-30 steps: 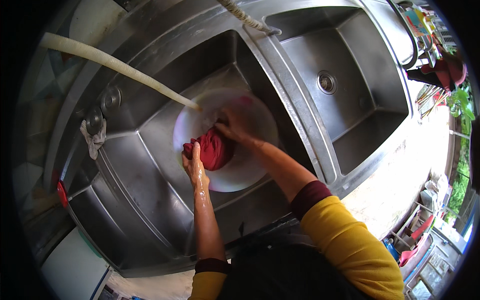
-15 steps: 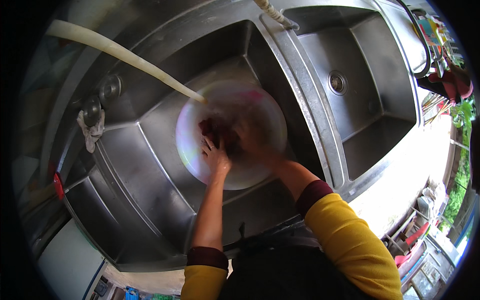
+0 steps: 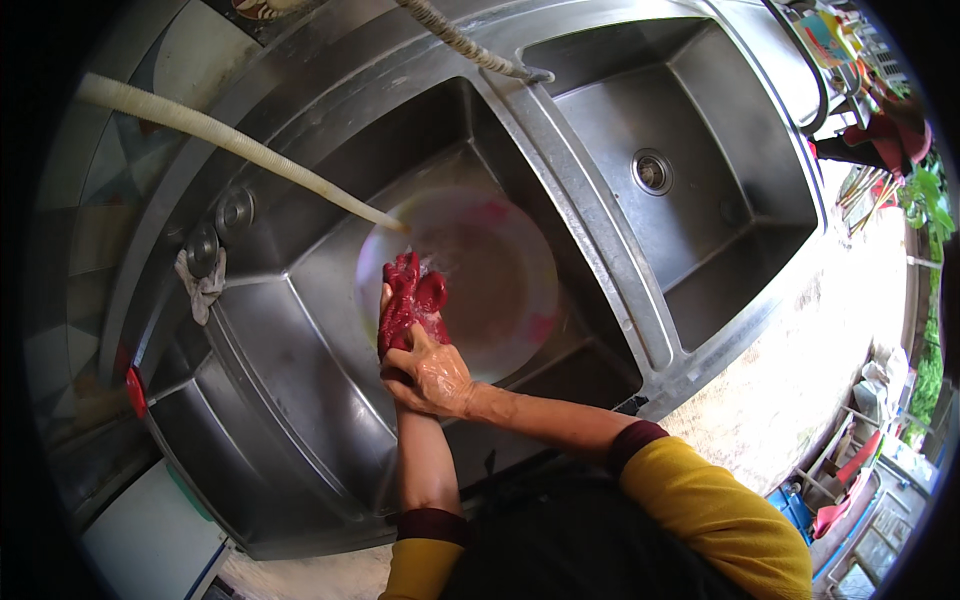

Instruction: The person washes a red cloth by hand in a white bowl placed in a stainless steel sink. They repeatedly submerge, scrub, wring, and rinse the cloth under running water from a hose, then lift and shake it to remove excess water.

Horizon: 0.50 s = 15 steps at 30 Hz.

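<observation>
A wet, glossy, dark-red lump that looks like raw meat point(image 3: 412, 295) is held over the left side of a pale, pink-patterned round basin point(image 3: 553, 275). My left hand point(image 3: 386, 296) is closed around it from beneath, with only a bit of finger showing at its left edge. From above, my right hand point(image 3: 437, 376) grips the near end of the meat, its fingers curled and lying over the left hand's wrist side. At the far end, a ribbed cream hose point(image 3: 300, 182) points its tip just above the meat, with water splashing there.
The basin stands in a steel sink point(image 3: 335, 345). To the right lies a second sink bowl with a drain point(image 3: 652, 172), past a steel divider point(image 3: 570, 185). Another hose point(image 3: 460, 42) rests on the divider's far end. A pale cloth point(image 3: 203, 290) hangs at the left.
Both hands have come up out of the basin's middle toward its left near side, bringing the red meat under the hose tip. My right hand has moved left onto the meat and left wrist.
</observation>
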Available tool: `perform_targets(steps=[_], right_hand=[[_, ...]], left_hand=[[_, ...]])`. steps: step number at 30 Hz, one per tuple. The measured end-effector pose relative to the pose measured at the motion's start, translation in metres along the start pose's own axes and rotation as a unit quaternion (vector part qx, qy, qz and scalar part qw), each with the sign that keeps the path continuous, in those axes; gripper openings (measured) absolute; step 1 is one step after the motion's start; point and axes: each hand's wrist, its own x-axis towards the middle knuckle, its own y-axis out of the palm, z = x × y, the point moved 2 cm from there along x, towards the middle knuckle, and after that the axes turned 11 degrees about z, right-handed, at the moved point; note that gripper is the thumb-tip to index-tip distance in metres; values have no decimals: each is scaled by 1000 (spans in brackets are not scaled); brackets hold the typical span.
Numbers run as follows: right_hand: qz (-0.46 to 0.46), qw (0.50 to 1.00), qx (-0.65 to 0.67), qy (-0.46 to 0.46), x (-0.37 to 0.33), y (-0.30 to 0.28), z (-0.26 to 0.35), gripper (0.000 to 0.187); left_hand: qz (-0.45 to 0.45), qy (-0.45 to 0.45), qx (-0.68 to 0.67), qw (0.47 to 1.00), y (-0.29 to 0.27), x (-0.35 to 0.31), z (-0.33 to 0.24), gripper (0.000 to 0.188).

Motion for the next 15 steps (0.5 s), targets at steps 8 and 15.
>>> perform_targets(steps=[8,15], right_hand=[[-131,990,-5,59,39,-13,-52,27],[-70,989,-31,124,37,-42,-159,27]], left_hand=[[-231,62,83,967,8,22,16,52],[-433,-62,393,809,10,-17,12,67]])
